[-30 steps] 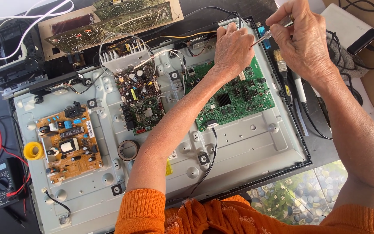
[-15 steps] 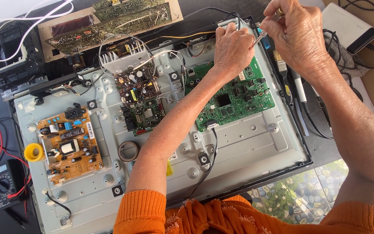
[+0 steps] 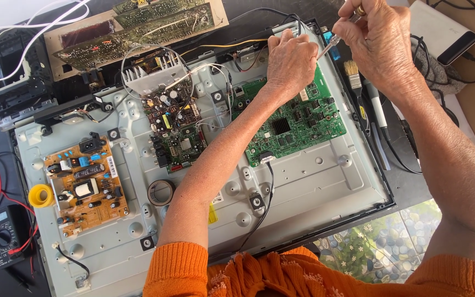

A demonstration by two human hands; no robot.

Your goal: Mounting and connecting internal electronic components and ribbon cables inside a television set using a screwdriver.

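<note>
My left hand rests knuckles-up on the top edge of the green circuit board, fingers curled down. What lies under them is hidden. My right hand hovers just to its right, pinching a thin screwdriver with a clear handle. The tool slants down-left toward my left hand. The green board is mounted on the grey metal back panel of a flat screen, with a black cable plugged into its lower edge.
An orange-brown power board and a dark middle board sit on the same panel. Nearby are a yellow tape roll, a brown tape roll, a multimeter, a brush, a white box and an old circuit board.
My right hand has shifted slightly up and left with the screwdriver. My left hand stays on the green board's top edge.
</note>
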